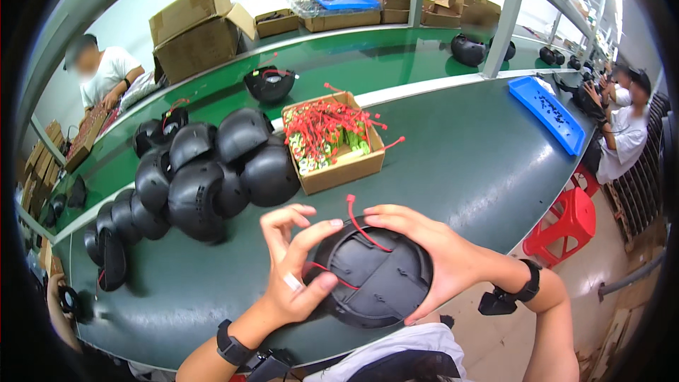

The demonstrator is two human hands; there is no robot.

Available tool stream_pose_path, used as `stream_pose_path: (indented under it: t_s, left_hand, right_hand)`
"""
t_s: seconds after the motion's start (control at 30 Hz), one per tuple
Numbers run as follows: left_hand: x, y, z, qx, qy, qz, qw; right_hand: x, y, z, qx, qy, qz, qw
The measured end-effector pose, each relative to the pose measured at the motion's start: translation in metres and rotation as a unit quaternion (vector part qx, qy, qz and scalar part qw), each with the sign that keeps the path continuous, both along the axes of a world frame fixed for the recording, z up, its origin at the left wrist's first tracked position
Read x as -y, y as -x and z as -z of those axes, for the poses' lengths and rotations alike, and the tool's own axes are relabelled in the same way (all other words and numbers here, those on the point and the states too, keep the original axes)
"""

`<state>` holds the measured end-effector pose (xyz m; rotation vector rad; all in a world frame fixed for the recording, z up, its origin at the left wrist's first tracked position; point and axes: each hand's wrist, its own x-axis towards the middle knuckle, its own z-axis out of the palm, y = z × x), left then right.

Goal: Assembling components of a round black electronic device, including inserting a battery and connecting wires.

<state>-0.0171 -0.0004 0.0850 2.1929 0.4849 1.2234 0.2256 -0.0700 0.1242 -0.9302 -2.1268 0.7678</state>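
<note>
Dark-green desk point(467, 163) fills the middle of the head view. One black round shell point(392, 290) sits between both grips at the near edge, its ribbed inner side facing up. Right grip point(449, 255) grasps the right rim. Left grip point(286, 286) is curled at the left rim; whether it clamps or only steadies the shell cannot be told.

Caution: the two red leads point(367, 235) could snag or pull loose if a finger hooks them; the left thumb lies close to one. The shell could tip if the right grip slackens.

Count of parts:
- Shell in hand: one, with two visible red leads.
- Carton point(344, 177) beyond the shell: one; its red-leaded battery packs point(329, 131) overlap and cannot be counted.
- Piled black domed shells point(194, 201), left: at least ten, overlapping.
- Blue tray point(577, 143) on the desk, right: one.
</note>
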Motion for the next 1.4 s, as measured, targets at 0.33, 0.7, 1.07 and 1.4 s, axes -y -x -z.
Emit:
stream_pose_path:
  t_s: [0.33,0.7,1.07,1.4]
  left_hand:
    - [-0.005,-0.037,0.017,-0.021,0.235,0.204,0.95]
    - [-0.011,-0.031,0.018,-0.08,0.281,0.285,0.913]
    - [-0.011,-0.038,0.012,-0.063,0.247,0.28,0.926]
    - [-0.005,-0.035,0.021,-0.08,0.233,0.258,0.934]
  right_hand:
    - [-0.118,-0.113,-0.04,0.063,-0.226,0.365,0.901]
    - [-0.337,-0.164,0.053,0.045,-0.092,0.564,0.819]
    - [-0.346,-0.149,-0.026,0.008,-0.31,0.514,0.8]
    - [-0.383,0.064,-0.064,0.512,-0.011,0.272,0.815]
